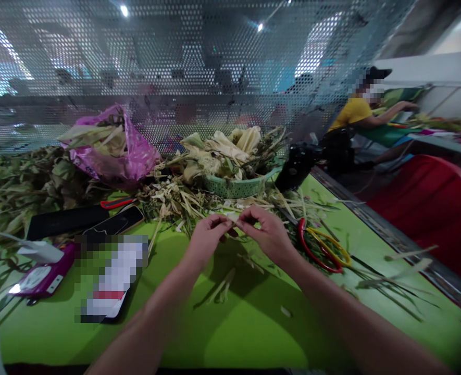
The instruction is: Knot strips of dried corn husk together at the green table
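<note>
Both hands meet over the green table, just in front of a heap of leaf strips. My left hand and my right hand each pinch one end of a thin pale leaf strip stretched between them. Red-and-yellow-handled scissors lie on the table just right of my right hand. A green woven basket heaped with pale husks stands behind the hands.
A pink plastic bag of leaves sits at back left beside a pile of greenery. Two phones and a purple power bank with a white cable lie at left. A perforated metal screen stands behind. Another person in yellow works at far right.
</note>
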{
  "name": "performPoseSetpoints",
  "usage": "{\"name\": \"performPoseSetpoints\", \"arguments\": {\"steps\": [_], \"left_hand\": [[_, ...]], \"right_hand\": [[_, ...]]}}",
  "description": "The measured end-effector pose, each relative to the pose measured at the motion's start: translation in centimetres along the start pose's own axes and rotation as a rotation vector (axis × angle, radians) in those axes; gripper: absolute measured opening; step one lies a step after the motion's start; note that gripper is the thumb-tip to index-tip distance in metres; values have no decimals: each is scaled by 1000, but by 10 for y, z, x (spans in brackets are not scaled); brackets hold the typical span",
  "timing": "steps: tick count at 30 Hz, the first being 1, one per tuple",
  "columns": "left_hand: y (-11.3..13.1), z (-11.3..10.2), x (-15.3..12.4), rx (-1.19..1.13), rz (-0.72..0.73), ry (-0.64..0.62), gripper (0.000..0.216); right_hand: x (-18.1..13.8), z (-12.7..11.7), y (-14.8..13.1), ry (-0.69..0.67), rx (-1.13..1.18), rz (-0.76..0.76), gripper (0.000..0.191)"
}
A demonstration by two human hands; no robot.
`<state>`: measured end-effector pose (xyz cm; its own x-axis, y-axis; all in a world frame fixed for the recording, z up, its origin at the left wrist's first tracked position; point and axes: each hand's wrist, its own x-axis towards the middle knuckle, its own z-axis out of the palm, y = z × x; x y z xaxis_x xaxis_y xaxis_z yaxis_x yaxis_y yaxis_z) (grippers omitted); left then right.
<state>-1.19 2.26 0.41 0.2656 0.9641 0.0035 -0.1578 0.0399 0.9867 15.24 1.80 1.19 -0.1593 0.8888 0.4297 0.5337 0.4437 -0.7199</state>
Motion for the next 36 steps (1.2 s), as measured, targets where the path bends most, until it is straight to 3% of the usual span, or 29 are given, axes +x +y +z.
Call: {"name": "performPoseSetpoints", "arguments": {"steps": [8,17,22,29,36], "left_hand": [[3,0,-2,32,-78,19,17],[-8,0,1,-316,-179,68,7],[-6,0,0,-261,-168,82,6],[0,0,-1,-32,-22,3,13],[-3,0,-2,-228,-130,78,8]], "right_hand": [[0,1,0,30,62,-30,3],[1,1,-6,10,58,-119,4],[1,2,-5,-2,29,-95,3],[0,1,-1,39,7,-25,6],[0,2,-4,38,93,-118,6]]}}
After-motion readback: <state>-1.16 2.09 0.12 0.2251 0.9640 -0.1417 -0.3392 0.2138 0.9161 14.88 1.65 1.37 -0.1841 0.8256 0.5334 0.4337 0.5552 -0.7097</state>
